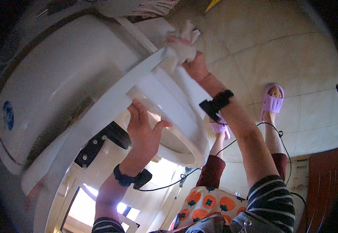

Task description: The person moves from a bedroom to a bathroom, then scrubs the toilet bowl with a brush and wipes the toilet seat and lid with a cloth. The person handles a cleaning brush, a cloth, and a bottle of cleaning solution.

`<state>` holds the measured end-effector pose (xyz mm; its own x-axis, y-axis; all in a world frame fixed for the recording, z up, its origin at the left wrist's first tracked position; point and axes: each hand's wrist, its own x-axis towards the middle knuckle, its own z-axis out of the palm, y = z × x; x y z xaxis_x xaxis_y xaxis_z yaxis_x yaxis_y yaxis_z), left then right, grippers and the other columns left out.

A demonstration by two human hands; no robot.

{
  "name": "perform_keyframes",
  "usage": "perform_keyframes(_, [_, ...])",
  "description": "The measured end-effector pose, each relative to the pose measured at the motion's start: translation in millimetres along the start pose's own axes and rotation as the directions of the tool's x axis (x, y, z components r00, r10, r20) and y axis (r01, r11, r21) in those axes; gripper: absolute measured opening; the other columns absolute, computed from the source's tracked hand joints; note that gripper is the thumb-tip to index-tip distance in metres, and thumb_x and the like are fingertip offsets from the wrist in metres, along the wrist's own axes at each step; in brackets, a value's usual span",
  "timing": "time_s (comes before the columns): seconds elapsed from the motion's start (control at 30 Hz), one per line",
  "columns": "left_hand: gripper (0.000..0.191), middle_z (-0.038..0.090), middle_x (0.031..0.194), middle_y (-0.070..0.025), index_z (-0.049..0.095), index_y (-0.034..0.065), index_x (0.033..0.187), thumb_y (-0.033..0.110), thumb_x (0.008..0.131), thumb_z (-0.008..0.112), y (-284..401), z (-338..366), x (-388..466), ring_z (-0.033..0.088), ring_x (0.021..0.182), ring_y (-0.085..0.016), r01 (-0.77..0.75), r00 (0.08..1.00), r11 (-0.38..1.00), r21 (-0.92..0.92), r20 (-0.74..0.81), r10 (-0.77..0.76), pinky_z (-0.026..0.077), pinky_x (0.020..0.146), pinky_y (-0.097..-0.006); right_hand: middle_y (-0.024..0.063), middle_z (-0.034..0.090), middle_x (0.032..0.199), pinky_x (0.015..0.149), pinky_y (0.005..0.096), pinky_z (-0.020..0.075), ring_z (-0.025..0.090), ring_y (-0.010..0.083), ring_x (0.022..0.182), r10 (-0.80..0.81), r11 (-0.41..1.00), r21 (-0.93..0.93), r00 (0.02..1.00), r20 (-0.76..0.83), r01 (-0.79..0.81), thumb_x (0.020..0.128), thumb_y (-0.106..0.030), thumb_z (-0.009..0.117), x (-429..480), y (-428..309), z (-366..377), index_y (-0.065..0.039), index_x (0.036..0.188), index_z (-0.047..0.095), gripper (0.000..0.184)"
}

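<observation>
My left hand point(142, 131) lies against the inner edge of a glossy white oval ring point(180, 158), which looks like part of a toilet. Its thumb is spread from the fingers; whether it grips the ring is unclear. Farther up, my right hand point(197, 67) is closed on a crumpled whitish cloth point(183, 49), blurred, at the far end of the white fixture point(169, 93). The cloth hides some of the fingers. Both wrists wear black straps with small black devices.
A large smooth white surface point(55, 67) with a blue oval mark point(8, 115) fills the left side. Beige floor tiles point(256, 70) lie at the right, under feet in lilac slippers point(274, 99). Black cables point(287, 154) loop by the legs. A reddish-brown panel point(325, 186) stands lower right.
</observation>
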<state>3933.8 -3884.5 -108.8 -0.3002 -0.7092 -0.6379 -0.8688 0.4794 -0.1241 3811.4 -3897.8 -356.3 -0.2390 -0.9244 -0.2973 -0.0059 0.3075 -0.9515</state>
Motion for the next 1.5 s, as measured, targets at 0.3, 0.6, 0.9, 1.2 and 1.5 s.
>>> perform_keyframes(0.3, [0.101, 0.024, 0.134, -0.0433, 0.014, -0.0146, 0.137, 0.038, 0.074, 0.073, -8, 0, -12, 0.036, 0.121, -0.053, -0.044, 0.999, 0.999, 0.031, 0.001, 0.044, 0.040, 0.099, -0.0456, 0.0131, 0.063, 0.107, 0.081, 0.0450, 0.0473, 0.060, 0.0269, 0.098, 0.213, 0.814, -0.531, 0.972, -0.101, -0.234, 0.075, -0.032, 0.073, 68, 199, 20, -0.007, 0.113, 0.057, 0.048])
perform_keyframes(0.6, [0.099, 0.032, 0.128, -0.0427, 0.021, -0.0176, 0.133, 0.036, 0.070, 0.075, 1, 2, 0, 0.038, 0.121, -0.051, -0.049, 0.996, 0.997, 0.064, -0.067, 0.053, 0.042, 0.096, -0.0437, 0.0173, 0.050, 0.124, 0.103, 0.0418, 0.0317, 0.046, 0.0277, 0.115, 0.101, 0.936, 0.278, 0.922, 0.374, -0.215, 0.080, -0.035, 0.068, -83, -96, -42, -0.002, 0.129, 0.043, 0.065])
perform_keyframes(0.9, [0.105, 0.033, 0.127, -0.0415, 0.019, -0.0144, 0.134, 0.035, 0.065, 0.080, -2, 9, -3, 0.043, 0.116, -0.049, -0.011, 0.987, 0.998, 0.067, -0.159, 0.022, 0.045, 0.094, -0.0410, 0.0167, 0.055, 0.095, 0.080, 0.0374, 0.0436, 0.053, 0.0297, 0.085, 0.225, 0.915, 0.290, 0.950, 0.215, -0.282, 0.095, -0.028, 0.047, -158, -96, -15, -0.002, 0.116, 0.051, 0.033])
perform_keyframes(1.2, [0.092, 0.017, 0.141, -0.0368, 0.016, -0.0047, 0.141, 0.021, 0.074, 0.074, 17, -12, -14, 0.018, 0.135, -0.043, 0.112, 0.988, 0.953, -0.282, -0.072, -0.138, 0.024, 0.110, -0.0427, 0.0167, 0.052, 0.120, 0.090, 0.0326, 0.0398, 0.050, 0.0224, 0.103, 0.329, 0.735, 0.338, 0.745, 0.580, -0.587, 0.097, -0.046, 0.037, -131, -69, -7, 0.002, 0.120, 0.051, 0.055])
perform_keyframes(1.5, [0.065, 0.028, 0.144, -0.0248, 0.022, -0.0004, 0.143, -0.005, 0.081, 0.041, 158, 115, -49, 0.026, 0.134, -0.039, -0.187, 0.934, 0.812, -0.553, -0.356, -0.028, 0.022, 0.110, -0.0400, 0.0121, 0.025, 0.148, 0.112, 0.0371, 0.0198, 0.026, 0.0264, 0.134, 0.209, 0.700, 0.539, 0.856, 0.473, -0.469, 0.096, -0.043, 0.042, -226, 69, 8, -0.005, 0.142, 0.028, 0.062])
